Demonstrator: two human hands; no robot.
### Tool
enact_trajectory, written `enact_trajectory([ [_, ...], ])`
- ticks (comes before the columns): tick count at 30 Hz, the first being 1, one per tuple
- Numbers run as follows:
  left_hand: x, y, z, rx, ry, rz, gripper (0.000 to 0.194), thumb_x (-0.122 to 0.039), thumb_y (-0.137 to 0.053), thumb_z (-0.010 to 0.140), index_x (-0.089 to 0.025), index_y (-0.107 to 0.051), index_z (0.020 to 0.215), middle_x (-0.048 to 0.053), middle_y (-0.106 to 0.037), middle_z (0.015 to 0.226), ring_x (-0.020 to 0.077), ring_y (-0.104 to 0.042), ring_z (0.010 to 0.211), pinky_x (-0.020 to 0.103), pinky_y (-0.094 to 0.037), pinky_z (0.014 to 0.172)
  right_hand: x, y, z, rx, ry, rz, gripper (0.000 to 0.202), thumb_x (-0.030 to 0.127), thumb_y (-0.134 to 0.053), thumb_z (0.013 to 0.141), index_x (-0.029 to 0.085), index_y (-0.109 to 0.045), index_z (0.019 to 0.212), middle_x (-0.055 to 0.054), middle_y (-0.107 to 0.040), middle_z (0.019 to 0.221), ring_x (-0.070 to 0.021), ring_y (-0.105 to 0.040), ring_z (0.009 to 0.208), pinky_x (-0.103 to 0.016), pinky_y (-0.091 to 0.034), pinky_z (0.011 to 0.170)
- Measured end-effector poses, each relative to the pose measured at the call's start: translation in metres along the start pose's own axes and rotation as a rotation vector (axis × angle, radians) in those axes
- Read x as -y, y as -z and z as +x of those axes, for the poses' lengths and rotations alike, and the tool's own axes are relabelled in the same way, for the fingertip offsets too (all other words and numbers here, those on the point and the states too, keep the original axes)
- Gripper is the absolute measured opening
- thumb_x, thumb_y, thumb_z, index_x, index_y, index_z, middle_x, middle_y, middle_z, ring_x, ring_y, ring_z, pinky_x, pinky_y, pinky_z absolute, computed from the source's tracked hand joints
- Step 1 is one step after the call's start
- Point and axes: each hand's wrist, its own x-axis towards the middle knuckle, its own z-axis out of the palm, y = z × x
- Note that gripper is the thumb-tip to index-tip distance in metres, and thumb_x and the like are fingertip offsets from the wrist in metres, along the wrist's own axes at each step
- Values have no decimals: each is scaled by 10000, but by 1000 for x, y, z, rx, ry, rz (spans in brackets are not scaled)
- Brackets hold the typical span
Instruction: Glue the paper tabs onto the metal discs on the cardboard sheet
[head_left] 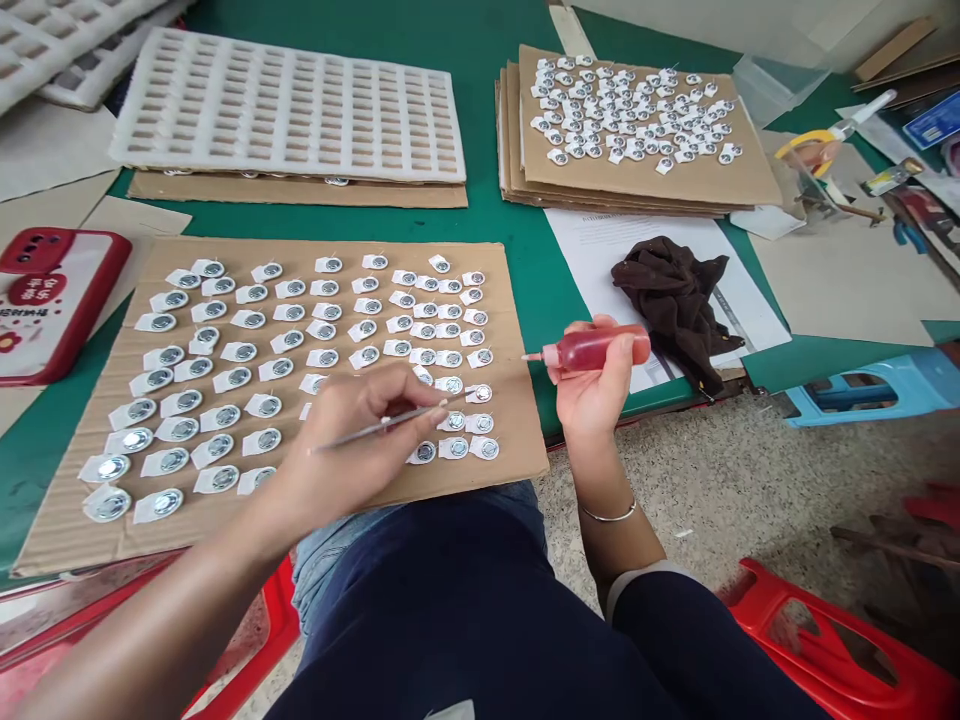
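Note:
My left hand (360, 440) is closed round a thin grey rod (356, 436), held like a pen; its exact kind I cannot make out. The rod's tip is over the right part of a cardboard sheet (517, 400). Rows of small round silver pieces on white tabs (160, 505) lie on that sheet, some hidden under my left hand. Just off the sheet's right edge, my right hand (592, 395) grips a small squeeze bottle (600, 348) of red liquid. The bottle lies nearly level, its narrow nozzle pointing left toward the sheet.
White slotted trays (292, 105) stand at the back left, and a cardboard stack (637, 180) with more silver pieces at the back right. A dark cloth (671, 295) lies on printed paper (570, 250). A red-cased phone (56, 300) is at far left; red (847, 640) and blue stools (877, 390) stand right.

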Motion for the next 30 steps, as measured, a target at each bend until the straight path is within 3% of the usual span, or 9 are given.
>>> enact_trajectory([
  [5, 13, -20, -32, -16, -204, 126, 65, -235, -563, 837, -206, -610, 874, 22, -685, 887, 159, -643, 746, 246, -480, 581, 3, -14, 11, 27, -61, -11, 390, 480, -629, 747, 216, -439, 962, -33, -490, 979, -100, -573, 627, -174, -358, 368],
  [10, 17, -37, -40, -22, -365, 202, 117, -168, -504, 866, -208, -566, 957, 43, -675, 956, 171, -652, 838, 259, -503, 673, -3, -30, 12, 107, -36, -21, 356, 535, -549, 808, 209, -413, 853, 11, -454, 740, -56, -444, 432, -177, -297, 313],
  [17, 16, -43, -38, 28, -421, 207, 168, -124, -491, 864, -200, -525, 1011, 49, -659, 1012, 162, -640, 893, 255, -499, 758, -8, -29, 5, 124, 16, -58, 391, 594, -518, 817, 222, -407, 866, 18, -442, 687, -63, -391, 382, -200, -313, 289],
  [30, 16, -45, -39, 105, -478, 268, 131, -89, -434, 852, -182, -480, 932, 62, -617, 905, 188, -620, 809, 320, -509, 713, -6, -28, -1, 277, 48, -129, 400, 618, -465, 841, 230, -395, 905, 17, -476, 732, -60, -461, 406, -192, -409, 336],
])
